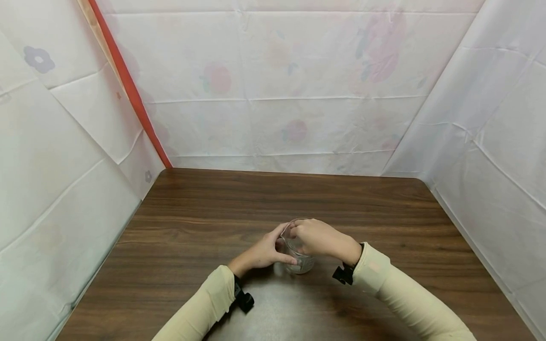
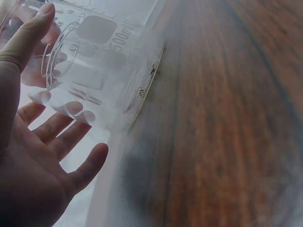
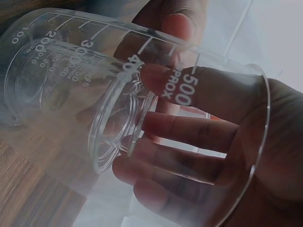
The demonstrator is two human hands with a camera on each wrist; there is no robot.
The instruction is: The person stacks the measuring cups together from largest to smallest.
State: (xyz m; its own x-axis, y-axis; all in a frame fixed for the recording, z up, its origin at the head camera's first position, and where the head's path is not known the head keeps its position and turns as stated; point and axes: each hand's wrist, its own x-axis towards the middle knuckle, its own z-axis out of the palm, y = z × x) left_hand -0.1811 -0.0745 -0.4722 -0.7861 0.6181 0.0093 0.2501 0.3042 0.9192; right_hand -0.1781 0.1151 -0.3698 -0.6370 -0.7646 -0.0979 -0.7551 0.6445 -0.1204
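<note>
Clear glass beaker [image 1: 300,251] standing on a dark wooden table [image 1: 192,222], near the front middle of the tabletop, between both hands. Left hand [image 1: 261,252] placed against the beaker's left side, thumb reaching across the lower wall toward the viewer, fingers extended up along the far side toward the rim. Right hand [image 1: 317,237] laid over the top and right side, fingers curled down over the rim and wrapped about the glass. In the left wrist view, left hand [image 2: 35,156] seen palm open with fingers relaxed and spread just beside the beaker [image 2: 99,66], thumb lying along the glass; whether the fingertips press the wall cannot be told. A second, smaller beaker nested inside the larger one, visible in both wrist views as a second rim and a second printed scale. In the right wrist view, beaker [image 3: 94,85] seen close, white scale markings from 100 to 500 on its wall, right hand [image 3: 222,156] visible through the glass with fingers [image 3: 189,127] curved round the wall near the rim. Cream sleeves [image 1: 405,293] on both forearms, black wrist mounts [image 1: 343,274] at the cuffs. Pale cloth with faded flower prints [image 1: 298,85] hung behind and to both sides of the table, an orange-red strip [image 1: 128,90] running down the left rear corner.
</note>
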